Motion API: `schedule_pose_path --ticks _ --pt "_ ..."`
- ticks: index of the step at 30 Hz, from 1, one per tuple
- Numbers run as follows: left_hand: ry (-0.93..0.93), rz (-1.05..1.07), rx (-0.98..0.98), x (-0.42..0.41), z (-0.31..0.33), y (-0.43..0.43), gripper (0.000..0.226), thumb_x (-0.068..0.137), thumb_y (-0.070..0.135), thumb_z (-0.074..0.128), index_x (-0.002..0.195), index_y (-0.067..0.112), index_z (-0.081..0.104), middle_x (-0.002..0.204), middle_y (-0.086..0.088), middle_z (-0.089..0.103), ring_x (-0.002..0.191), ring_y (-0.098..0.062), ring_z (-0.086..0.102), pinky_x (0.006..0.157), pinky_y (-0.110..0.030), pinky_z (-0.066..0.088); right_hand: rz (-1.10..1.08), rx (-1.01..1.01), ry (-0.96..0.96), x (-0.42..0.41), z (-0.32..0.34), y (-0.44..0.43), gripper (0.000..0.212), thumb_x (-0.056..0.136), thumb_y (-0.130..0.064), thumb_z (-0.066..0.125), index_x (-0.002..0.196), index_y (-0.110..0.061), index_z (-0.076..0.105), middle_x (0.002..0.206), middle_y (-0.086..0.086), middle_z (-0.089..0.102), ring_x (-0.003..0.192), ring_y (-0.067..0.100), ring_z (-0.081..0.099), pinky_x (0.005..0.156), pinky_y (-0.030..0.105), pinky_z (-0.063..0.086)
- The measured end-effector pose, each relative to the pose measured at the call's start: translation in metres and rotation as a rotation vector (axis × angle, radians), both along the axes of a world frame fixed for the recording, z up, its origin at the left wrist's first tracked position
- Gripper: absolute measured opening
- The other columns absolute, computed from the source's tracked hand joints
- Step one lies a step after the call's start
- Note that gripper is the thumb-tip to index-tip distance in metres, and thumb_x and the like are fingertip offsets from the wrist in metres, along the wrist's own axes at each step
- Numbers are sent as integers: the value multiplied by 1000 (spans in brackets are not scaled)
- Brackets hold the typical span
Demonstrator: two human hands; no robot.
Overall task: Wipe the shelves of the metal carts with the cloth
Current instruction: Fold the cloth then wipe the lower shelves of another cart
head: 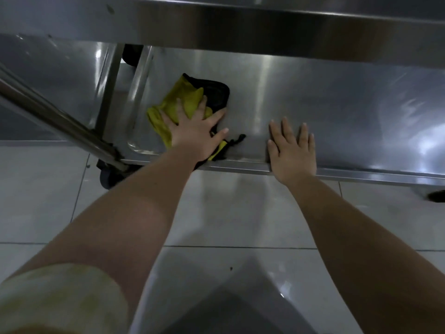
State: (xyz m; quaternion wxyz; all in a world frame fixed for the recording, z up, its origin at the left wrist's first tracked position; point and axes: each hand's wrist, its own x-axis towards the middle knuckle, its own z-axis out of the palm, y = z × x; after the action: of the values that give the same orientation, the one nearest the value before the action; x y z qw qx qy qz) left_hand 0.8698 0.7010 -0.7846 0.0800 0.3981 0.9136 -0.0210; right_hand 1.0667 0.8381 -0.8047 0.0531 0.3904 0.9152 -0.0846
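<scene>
- Pale tiled floor (216,213), glossy and dim, with a stainless metal cart parked on it. The view looks down at the cart's lower shelf (337,104), and the upper shelf (265,20) hangs over the back of it.
- The cloth (185,97) is yellow with a black part. It sits bunched on the lower shelf near the left corner, close to the upright post (109,85).
- The left hand (195,131) lies flat on top of the cloth with its fingers spread wide. It's pressing down, not grabbing. My guess is that's to keep plenty of cloth against the metal for a wipe.
- The right hand (291,150) is empty, fingers straight. The palm is on the front rim (361,174) and the fingertips are on the shelf. It looks like a brace for leaning in low, and maybe it stops the cart rolling, since there's a caster (107,177) under the corner.
- Room to move: the shelf runs open and bare off to the right, so a long sideways sweep looks easy. To the left the cloth is nearly at the raised lip and rounded corner.
- The upper shelf limits headroom at the back, so reaching deep probably means staying low.
- A slanted bar (53,119) crosses on the left, well clear of both hands.
- Most of this shelf looks like it's not yet covered.
</scene>
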Motion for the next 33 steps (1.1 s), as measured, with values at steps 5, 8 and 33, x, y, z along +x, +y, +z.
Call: schedule_pose_path --ticks 5,8,33 --pt "11 79 -19 -55 -1 -56 51 91 71 8 139 66 -5 162 13 -7 145 -45 -11 107 -74 -4 -15 28 -35 -1 -3 0 56 97 -51 2 152 -42 -8 163 -9 -6 148 35 -12 119 47 -7" --pt "43 8 23 -48 -1 -63 50 98 57 18 145 59 2 163 12 2 144 -47 -6 113 -67 2 -22 42 -50 -3 -4 -1 56 97 -50 2 152 -41 -8 163 -9 -6 148 37 -11 117 48 -8" --pt "154 -709 475 84 275 -186 43 95 6 48 122 36 64 137 -4 57 128 -43 48 101 -58 39 -977 -1755 717 -27 316 -189 50 95 -42 55 126 -4 62 124 17 64 117 32 61 100 44 49"
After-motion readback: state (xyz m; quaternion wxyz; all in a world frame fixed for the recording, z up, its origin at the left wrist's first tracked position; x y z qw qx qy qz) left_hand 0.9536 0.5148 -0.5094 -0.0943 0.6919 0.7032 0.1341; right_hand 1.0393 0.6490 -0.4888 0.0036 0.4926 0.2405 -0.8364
